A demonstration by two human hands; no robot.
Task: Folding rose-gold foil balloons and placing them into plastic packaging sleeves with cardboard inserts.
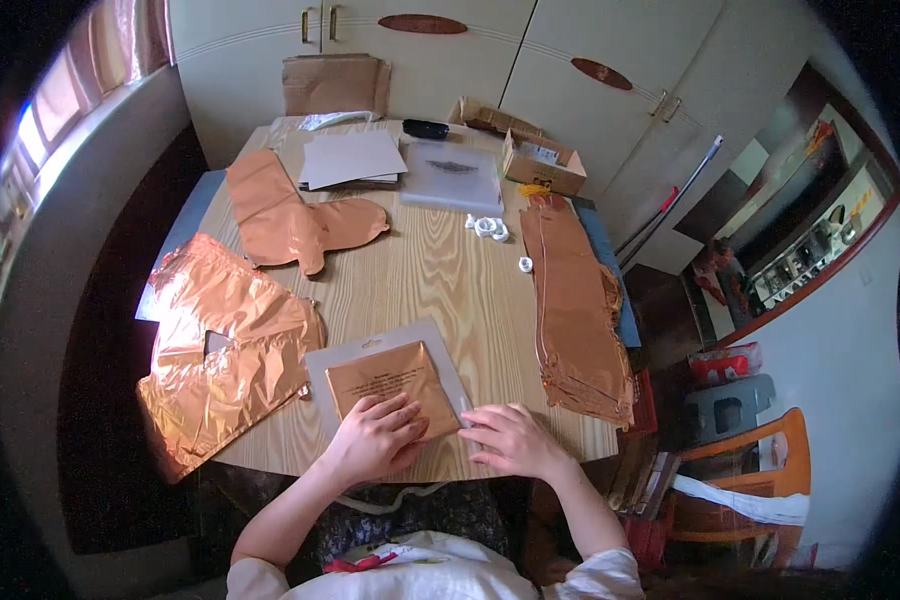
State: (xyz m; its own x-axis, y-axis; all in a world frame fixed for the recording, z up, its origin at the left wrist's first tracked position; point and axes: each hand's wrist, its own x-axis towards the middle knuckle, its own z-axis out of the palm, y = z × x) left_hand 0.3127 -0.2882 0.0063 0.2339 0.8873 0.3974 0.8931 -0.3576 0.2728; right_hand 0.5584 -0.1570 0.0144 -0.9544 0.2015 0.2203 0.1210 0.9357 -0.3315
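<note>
Pale wood-grain table (pixel 450 300), cream cupboards (pixel 240 80) beyond it. At its near edge: one copper packet (pixel 375 375), one translucent sleeve (pixel 400 337) around or under it. Left hand (pixel 375 440) lies flat on the packet; right hand (pixel 515 440) spreads at the sleeve's edge, pinching unclear. Table's left: two foil pieces (pixel 235 340); right: one copper stack (pixel 575 310).

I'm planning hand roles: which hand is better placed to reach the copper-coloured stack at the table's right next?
Probably the right: the right hand is nearer the copper-coloured stack, while the left hand rests on the folded copper-coloured packet.
</note>
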